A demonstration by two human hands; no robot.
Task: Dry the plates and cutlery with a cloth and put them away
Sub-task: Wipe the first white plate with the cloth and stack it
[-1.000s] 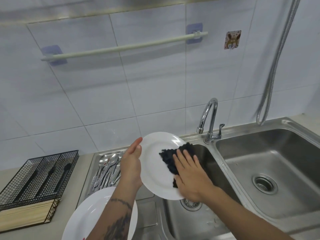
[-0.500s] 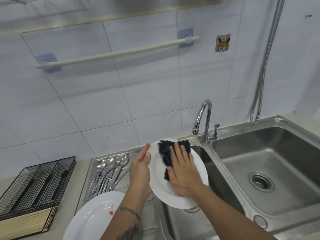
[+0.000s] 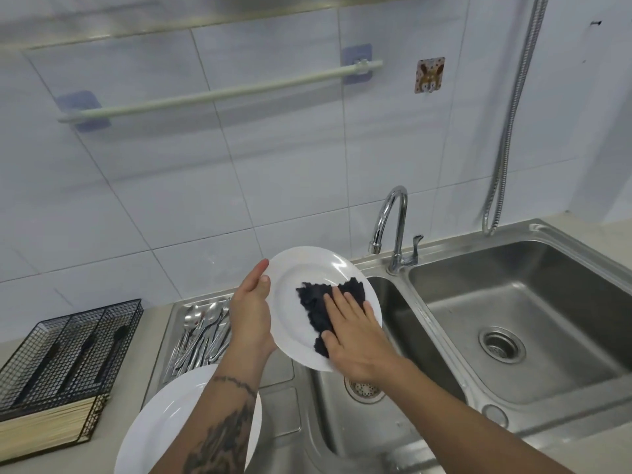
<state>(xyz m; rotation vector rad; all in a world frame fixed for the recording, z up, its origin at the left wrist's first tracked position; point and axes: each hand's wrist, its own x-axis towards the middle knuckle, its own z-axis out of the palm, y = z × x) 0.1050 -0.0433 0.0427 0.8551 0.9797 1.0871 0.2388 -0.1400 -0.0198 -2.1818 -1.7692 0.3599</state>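
Your left hand grips the tilted plate by its left rim; your right hand, fingers flat, presses the cloth rightward of centre.

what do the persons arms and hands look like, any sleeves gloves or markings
Both arms are bare to the frame's edge: no sleeves, gloves, rings or watch visible. The left hand belongs to a forearm with dark tattoos: a thin band near the wrist, a larger design below. The right hand and forearm show no markings.
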